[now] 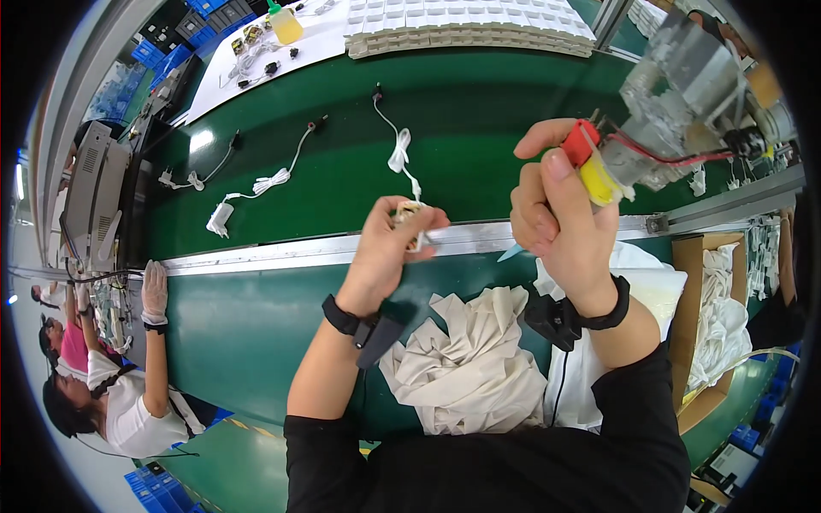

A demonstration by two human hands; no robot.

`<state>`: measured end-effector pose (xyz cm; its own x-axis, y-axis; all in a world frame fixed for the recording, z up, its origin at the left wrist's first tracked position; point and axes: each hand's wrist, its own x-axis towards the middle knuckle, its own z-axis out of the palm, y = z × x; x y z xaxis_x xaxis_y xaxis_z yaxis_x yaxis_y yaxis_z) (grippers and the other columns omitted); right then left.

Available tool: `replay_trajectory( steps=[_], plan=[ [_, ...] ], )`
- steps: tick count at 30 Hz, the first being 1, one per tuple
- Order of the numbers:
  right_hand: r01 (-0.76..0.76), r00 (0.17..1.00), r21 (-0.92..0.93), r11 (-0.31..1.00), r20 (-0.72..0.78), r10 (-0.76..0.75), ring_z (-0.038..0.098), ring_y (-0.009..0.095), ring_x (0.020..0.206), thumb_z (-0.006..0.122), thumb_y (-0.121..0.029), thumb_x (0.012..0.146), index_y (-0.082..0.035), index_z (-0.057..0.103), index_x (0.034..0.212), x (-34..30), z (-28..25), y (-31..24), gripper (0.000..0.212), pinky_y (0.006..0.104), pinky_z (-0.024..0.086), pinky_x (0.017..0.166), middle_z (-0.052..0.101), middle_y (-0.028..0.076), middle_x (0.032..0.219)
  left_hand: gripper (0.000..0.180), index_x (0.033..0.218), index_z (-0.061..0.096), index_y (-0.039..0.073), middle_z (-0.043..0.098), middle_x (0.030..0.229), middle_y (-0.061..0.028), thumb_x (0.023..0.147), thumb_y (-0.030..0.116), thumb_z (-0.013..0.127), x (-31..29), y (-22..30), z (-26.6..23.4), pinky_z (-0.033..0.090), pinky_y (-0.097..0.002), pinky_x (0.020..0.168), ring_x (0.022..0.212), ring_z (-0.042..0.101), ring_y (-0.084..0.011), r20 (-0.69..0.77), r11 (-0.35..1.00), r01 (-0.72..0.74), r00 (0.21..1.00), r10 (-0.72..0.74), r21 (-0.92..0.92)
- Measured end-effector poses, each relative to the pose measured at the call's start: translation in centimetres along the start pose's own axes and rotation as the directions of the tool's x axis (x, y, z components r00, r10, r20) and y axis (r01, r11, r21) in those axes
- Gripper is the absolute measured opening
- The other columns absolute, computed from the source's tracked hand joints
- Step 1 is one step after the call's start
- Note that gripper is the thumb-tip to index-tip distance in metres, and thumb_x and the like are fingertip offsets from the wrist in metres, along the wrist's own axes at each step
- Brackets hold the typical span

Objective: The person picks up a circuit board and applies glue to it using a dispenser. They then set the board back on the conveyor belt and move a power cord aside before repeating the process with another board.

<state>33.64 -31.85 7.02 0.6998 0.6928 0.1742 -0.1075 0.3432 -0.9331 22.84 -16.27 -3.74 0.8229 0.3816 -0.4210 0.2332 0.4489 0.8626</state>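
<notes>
In the middle, at the near edge of the green bench, my left hand [385,248] is closed around a small white power adapter [412,224], mostly hidden by the fingers. Its bundled white cable [398,152] runs away across the bench to a dark plug end. My right hand [564,205] is raised on the right, fingers curled, the thumb against a red block [581,144]. Below the block is a yellow taped part [603,184]; both belong to a hanging grey motor-like device [676,94] with red and black wires. A light-blue pointed piece [510,252] shows beneath my right hand.
Two more cabled adapters [219,219] lie left on the bench. A stack of white trays [470,30] and a yellow-liquid bottle [286,26] stand at the far side. Crumpled off-white cloth [479,359] lies before me, a cardboard box [684,325] at right. Co-workers sit at left.
</notes>
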Motion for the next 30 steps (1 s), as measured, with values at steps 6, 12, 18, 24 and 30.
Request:
replay_trajectory(
  steps=[6,12,18,24,30],
  plan=[
    [0.017,1.000,-0.047,0.999,-0.010,-0.018,0.026,0.004,0.037,0.040,-0.028,0.097,-0.003,0.043,0.103,1.2,-0.3,1.9,0.026,0.0209,0.022,0.035,0.032,-0.003,0.049,0.035,0.125,0.037,0.006,0.054,0.120,-0.0126,0.093,0.012,0.050,0.2,-2.9,1.2,0.056,-0.0293,0.071,0.104,0.057,-0.0159,0.363,0.990,0.082,0.931,-0.033,-0.119],
    [0.030,0.999,-0.076,0.997,-0.028,-0.033,0.025,0.005,0.037,0.041,-0.036,0.097,-0.005,0.040,0.103,2.3,-0.5,3.8,0.032,0.0217,0.022,0.035,0.031,-0.003,0.048,0.041,0.132,0.033,0.008,0.052,0.123,-0.0118,0.093,0.004,0.046,0.0,-4.0,2.6,0.056,-0.0305,0.078,0.110,0.055,-0.0180,0.476,0.990,0.120,0.877,-0.069,-0.078],
    [0.043,0.999,-0.073,0.996,-0.001,-0.043,0.024,0.006,0.036,0.042,-0.040,0.096,-0.008,0.037,0.099,2.7,-0.7,5.3,0.033,0.0224,0.021,0.035,0.030,-0.002,0.047,0.045,0.134,0.031,0.007,0.049,0.126,-0.0118,0.092,0.000,0.046,0.6,-5.0,1.9,0.055,-0.0311,0.082,0.113,0.052,-0.0176,0.497,0.984,0.060,0.867,0.033,-0.170],
    [0.040,0.999,-0.092,0.995,0.010,-0.040,0.023,0.006,0.036,0.043,-0.042,0.095,-0.010,0.036,0.094,2.7,-0.8,5.7,0.032,0.0226,0.020,0.035,0.030,-0.002,0.046,0.045,0.134,0.031,0.006,0.048,0.127,-0.0117,0.092,-0.001,0.045,0.7,-4.9,1.7,0.054,-0.0310,0.083,0.115,0.051,-0.0174,0.523,0.978,0.047,0.850,0.068,-0.203],
    [0.033,0.999,-0.107,0.994,0.014,-0.032,0.022,0.006,0.036,0.044,-0.042,0.094,-0.011,0.036,0.092,2.6,-1.1,5.8,0.033,0.0226,0.020,0.035,0.030,-0.002,0.046,0.045,0.134,0.031,0.006,0.048,0.127,-0.0118,0.092,-0.001,0.045,0.5,-5.0,1.9,0.054,-0.0311,0.083,0.116,0.050,-0.0172,0.542,0.976,0.043,0.836,0.081,-0.213]
  ],
)
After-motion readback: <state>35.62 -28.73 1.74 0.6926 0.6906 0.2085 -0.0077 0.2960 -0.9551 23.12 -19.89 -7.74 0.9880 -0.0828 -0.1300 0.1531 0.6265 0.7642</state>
